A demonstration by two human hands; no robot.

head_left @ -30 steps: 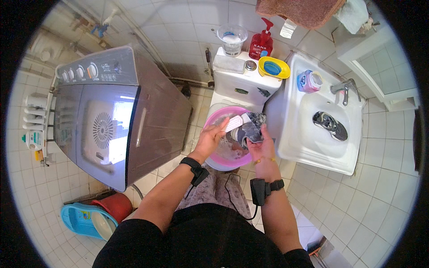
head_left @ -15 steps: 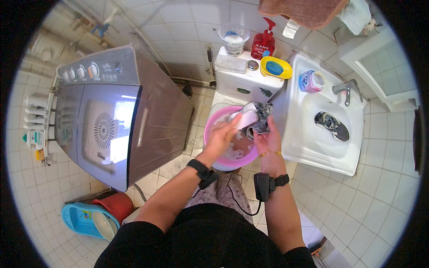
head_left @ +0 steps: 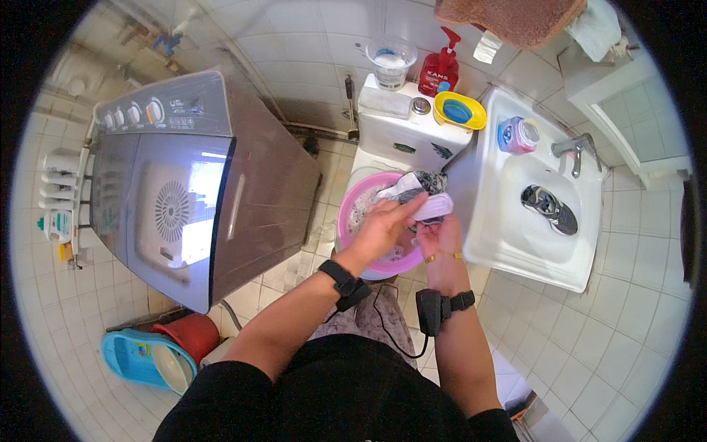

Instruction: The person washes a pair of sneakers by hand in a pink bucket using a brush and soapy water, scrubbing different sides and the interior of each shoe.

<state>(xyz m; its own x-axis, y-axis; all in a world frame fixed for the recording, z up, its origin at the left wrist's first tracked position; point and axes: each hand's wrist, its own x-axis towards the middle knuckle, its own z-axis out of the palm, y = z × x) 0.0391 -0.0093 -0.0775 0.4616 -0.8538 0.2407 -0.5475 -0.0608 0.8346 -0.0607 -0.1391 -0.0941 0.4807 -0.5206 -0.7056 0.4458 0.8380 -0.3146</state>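
Note:
Over a pink basin (head_left: 345,228) of sudsy water, my right hand (head_left: 442,237) grips a wet grey, black and white sneaker (head_left: 430,181) from its near end. The sneaker lies tilted, with part of its white sole edge toward the left. My left hand (head_left: 390,225) is closed around a pale pinkish-white scrub brush (head_left: 436,207), which presses against the sneaker's near part beside my right fingers. The bristles are hidden against the shoe. A second dark sneaker (head_left: 549,209) rests in the white sink (head_left: 508,247) to the right.
The basin sits on the toilet, whose tank (head_left: 403,132) holds a red pump bottle (head_left: 440,66), a clear tub (head_left: 391,65) and a yellow dish (head_left: 471,118). At left stands a washing machine (head_left: 269,184). A faucet (head_left: 574,151) and a jar (head_left: 518,136) are on the sink.
My left hand has moved the brush right and nearer, from the sneaker's left side to its part by my right hand. The sneaker has turned slightly, and the view has shifted a little.

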